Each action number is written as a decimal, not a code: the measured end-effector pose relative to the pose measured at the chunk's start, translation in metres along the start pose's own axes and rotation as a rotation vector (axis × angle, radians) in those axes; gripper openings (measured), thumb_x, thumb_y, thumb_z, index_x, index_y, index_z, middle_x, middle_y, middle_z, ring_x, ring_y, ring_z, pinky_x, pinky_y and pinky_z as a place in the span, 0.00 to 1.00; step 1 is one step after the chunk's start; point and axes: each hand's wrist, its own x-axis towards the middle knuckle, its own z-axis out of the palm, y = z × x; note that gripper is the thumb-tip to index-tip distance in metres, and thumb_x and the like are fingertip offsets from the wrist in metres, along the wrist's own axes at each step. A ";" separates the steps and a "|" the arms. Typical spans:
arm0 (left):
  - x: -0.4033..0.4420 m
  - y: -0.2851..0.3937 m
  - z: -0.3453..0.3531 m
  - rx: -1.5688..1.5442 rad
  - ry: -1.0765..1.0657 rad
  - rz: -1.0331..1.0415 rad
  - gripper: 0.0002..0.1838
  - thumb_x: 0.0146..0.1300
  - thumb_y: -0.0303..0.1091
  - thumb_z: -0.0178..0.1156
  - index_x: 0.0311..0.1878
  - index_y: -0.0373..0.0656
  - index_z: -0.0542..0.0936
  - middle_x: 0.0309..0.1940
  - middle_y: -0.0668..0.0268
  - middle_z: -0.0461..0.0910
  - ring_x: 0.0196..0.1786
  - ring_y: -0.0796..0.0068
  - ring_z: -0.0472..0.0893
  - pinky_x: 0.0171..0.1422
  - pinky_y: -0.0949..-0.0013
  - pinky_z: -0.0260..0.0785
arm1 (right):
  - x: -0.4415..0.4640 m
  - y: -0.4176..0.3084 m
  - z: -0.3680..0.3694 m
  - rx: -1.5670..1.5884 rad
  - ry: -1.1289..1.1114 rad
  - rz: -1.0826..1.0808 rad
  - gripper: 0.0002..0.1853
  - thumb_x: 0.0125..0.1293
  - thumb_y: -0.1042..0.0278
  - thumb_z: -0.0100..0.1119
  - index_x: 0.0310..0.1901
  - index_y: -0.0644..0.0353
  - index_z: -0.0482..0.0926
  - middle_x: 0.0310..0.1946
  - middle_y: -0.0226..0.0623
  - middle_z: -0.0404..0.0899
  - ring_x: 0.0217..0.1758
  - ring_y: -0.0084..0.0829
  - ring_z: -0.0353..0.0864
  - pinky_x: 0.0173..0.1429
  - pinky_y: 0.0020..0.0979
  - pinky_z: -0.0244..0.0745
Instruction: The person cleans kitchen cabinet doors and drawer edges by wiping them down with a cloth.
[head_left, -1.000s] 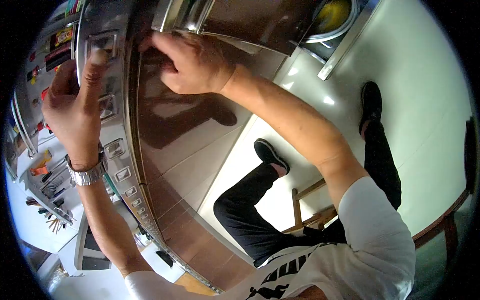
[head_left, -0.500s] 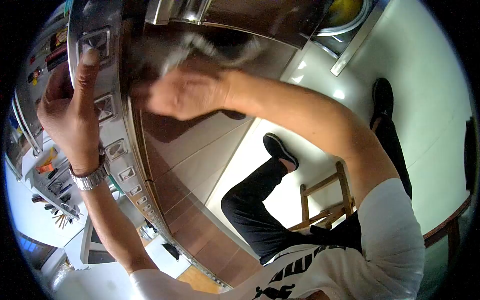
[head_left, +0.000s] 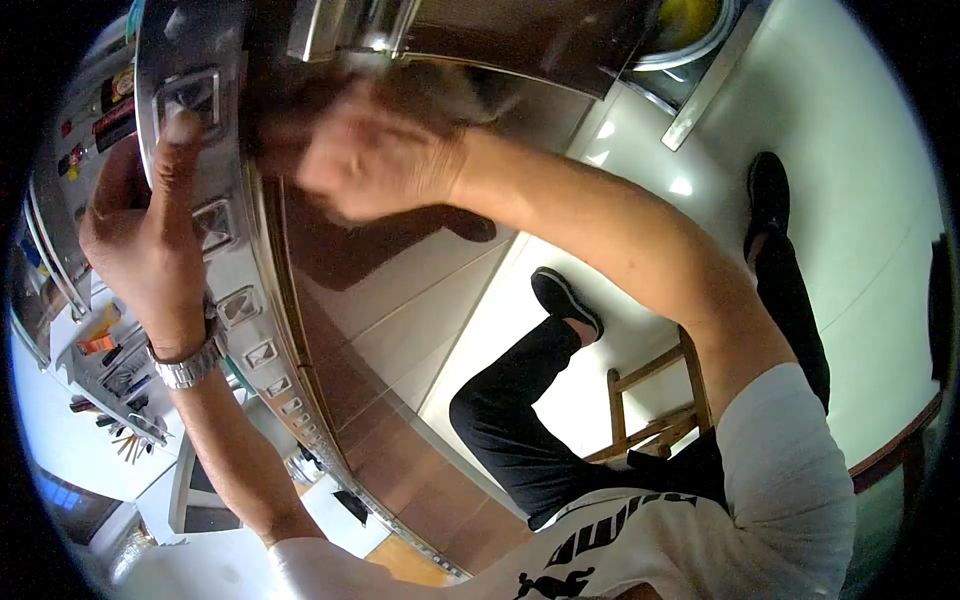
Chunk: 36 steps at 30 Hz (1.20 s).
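My left hand, with a silver watch at the wrist, grips the studded metal edge at the left. Its thumb lies on the face of the edge and its fingers curl out of sight behind. My right hand is smeared by motion in front of the glossy brown panel, just right of the edge. Its fingertips are too blurred to make out, and so is anything in them. A dark shadow or reflection shows on the panel below that hand.
A shiny metal fitting is at the top. A round metal-rimmed container stands at the upper right. Small packets and bottles sit at the far left. A wooden stool and my feet are below.
My right hand has moved down from near the metal fitting, then slightly up again, staying before the brown panel. My left hand keeps its hold on the edge. The view has shifted slightly.
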 end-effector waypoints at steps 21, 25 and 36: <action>0.001 0.000 0.000 -0.043 -0.033 0.060 0.15 0.58 0.40 0.66 0.38 0.35 0.81 0.24 0.75 0.74 0.25 0.89 0.64 0.28 0.82 0.51 | 0.030 0.013 -0.009 0.486 0.040 0.656 0.13 0.48 0.75 0.55 0.38 0.68 0.72 0.28 0.51 0.74 0.32 0.46 0.76 0.39 0.39 0.71; 0.001 -0.002 -0.003 -0.025 -0.031 0.010 0.15 0.57 0.40 0.67 0.36 0.34 0.81 0.23 0.75 0.75 0.26 0.89 0.66 0.29 0.83 0.52 | 0.023 0.015 -0.024 0.533 -0.047 0.612 0.07 0.49 0.76 0.52 0.30 0.69 0.73 0.25 0.52 0.75 0.28 0.45 0.75 0.35 0.39 0.70; 0.002 -0.005 -0.005 0.002 -0.056 -0.037 0.16 0.58 0.42 0.66 0.38 0.36 0.81 0.23 0.75 0.74 0.24 0.88 0.65 0.26 0.81 0.52 | -0.001 0.015 -0.009 0.315 -0.253 0.569 0.08 0.57 0.73 0.48 0.26 0.66 0.75 0.23 0.45 0.75 0.28 0.37 0.77 0.38 0.34 0.72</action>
